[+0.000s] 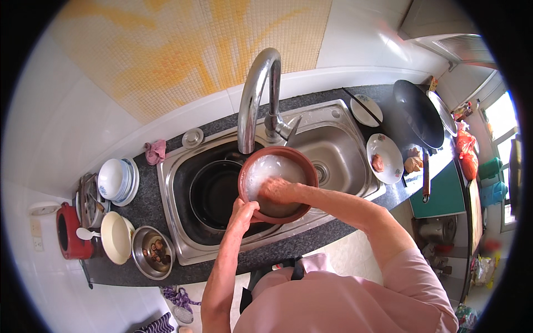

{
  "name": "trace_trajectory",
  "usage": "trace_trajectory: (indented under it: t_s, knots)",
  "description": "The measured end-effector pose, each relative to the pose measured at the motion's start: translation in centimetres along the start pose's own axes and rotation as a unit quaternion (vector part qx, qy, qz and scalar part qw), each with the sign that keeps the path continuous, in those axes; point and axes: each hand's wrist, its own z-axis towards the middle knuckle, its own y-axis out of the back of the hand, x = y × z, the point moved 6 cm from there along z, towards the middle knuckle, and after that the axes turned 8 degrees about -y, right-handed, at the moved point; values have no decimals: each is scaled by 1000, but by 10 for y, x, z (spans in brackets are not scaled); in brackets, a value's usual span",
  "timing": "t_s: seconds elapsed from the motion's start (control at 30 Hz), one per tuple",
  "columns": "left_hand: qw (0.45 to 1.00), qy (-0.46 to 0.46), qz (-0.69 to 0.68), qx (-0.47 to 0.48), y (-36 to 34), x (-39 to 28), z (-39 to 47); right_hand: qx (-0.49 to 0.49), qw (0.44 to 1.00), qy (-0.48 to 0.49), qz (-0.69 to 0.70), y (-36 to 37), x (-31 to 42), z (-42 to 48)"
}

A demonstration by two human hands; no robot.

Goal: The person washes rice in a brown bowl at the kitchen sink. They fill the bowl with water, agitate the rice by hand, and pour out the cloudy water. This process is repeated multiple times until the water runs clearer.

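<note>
A reddish-brown round pot (313, 175) is held over the divider of a stainless steel double sink (168, 224), below the faucet. My left hand (242, 212) grips its near left rim, thumb over the edge. Cloudy whitish water (287, 166) with foam fills much of the pot. My right hand (280, 190) is dipped into that water; its fingertips are hidden, so whether they hold anything does not show. In the left basin sits a dark round pan (214, 195), partly covered by the pot. A chrome faucet (250, 104) arches above, its spout close to the pot's far rim.
Left of the sink stand stacked bowls (111, 179), a cream bowl (116, 239) and a metal bowl (143, 266) with brown pieces in water. On the right are a plate (385, 150) with a meat-like piece, another plate (364, 109) and a black wok (416, 112).
</note>
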Motion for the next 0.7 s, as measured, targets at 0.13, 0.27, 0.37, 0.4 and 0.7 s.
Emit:
trace_trajectory:
  t_s: [0.13,0.27,0.37,0.4,0.7]
  knots:
    - [999,-3,-22,-25,1,2,-1,-7,996,-84,25,15,-17,-2]
    - [1000,3,-25,0,1,6,5,-52,987,-154,-9,18,-42,-11]
    - [1000,3,-25,-4,3,9,6,70,970,-228,38,25,-37,-30]
    - [1000,-1,-24,-6,4,10,7,98,966,-229,67,21,-35,-34]
    - [1000,-12,-8,-7,-2,3,3,114,932,-171,300,-9,-1,3]
